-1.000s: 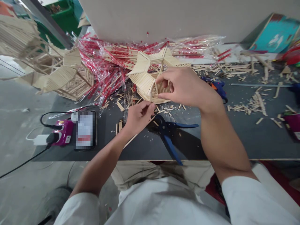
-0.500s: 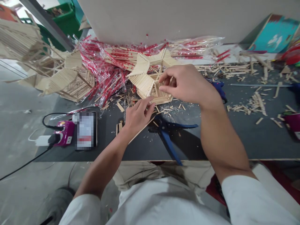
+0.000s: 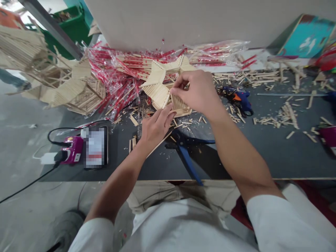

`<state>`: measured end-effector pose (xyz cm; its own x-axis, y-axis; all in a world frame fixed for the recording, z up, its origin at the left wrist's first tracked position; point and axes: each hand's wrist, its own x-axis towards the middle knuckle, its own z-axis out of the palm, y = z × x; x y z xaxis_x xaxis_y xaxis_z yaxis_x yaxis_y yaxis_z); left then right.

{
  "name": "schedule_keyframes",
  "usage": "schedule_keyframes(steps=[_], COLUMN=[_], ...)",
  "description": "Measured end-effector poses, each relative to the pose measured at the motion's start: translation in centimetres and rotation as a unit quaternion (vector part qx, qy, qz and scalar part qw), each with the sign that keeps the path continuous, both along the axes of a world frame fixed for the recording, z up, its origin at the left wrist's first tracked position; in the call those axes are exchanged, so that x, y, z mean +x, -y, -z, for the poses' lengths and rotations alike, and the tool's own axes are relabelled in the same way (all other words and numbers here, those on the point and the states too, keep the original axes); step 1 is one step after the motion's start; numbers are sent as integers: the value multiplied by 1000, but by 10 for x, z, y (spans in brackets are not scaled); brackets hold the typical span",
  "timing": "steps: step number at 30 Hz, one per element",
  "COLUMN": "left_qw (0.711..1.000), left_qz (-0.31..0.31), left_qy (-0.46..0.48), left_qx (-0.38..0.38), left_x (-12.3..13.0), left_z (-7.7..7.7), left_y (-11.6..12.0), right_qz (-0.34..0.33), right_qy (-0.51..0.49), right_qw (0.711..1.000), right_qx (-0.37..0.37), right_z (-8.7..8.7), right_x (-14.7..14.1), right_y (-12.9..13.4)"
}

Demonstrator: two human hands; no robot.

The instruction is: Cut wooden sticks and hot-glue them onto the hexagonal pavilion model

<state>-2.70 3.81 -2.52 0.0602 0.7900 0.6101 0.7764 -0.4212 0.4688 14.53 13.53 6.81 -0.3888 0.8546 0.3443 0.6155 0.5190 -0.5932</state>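
A pale structure of thin wooden sticks [image 3: 156, 91] with slatted, angled panels lies on the dark table. My left hand [image 3: 155, 126] rests at its near edge, thumb and fingers closed on the stick structure. A long thin stick [image 3: 159, 144] runs beneath that hand. My right hand [image 3: 198, 90] is over the structure's right side, with thumb and fingertips pinched together near its inner corner. What the pinch holds, if anything, is too small to make out. Blue-handled cutters [image 3: 187, 154] lie just below the structure.
Red-tipped sticks in plastic [image 3: 118, 66] line the back. A larger stick construction [image 3: 70, 87] stands left, near a phone [image 3: 96, 147] and purple power adapter [image 3: 72, 149]. A blue glue gun [image 3: 243, 101] lies right, among stick scraps [image 3: 286, 117]. A teal board [image 3: 306, 36] leans behind.
My right hand has moved left and slightly down to the structure's inner corner, its fingers drawing together and uncovering the glue gun. My left hand has barely moved.
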Motion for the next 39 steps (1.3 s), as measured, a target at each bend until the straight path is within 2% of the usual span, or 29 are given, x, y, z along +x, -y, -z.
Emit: schedule_keyframes(steps=[4, 9, 14, 26, 33, 39], left_qw=[998, 999, 997, 998, 996, 995], left_qz=[3, -20, -16, -36, -35, -31], left_qy=[50, 41, 73, 55, 78, 92], left_qx=[-34, -14, -31, 24, 11, -16], left_x=[3, 6, 7, 7, 7, 8], left_z=[2, 3, 2, 12, 9, 8], left_y=[-2, -3, -6, -9, -8, -8], right_qz=[-4, -4, -6, -20, -83, -90], right_qy=[0, 10, 3, 22, 44, 38], right_qw=[1000, 1000, 1000, 999, 994, 994], right_qx=[-19, -25, -24, -32, -61, -56], right_z=[-2, -2, -4, -9, -14, -12], right_x=[0, -1, -1, 0, 7, 6], right_y=[-2, -3, -2, 0, 1, 0])
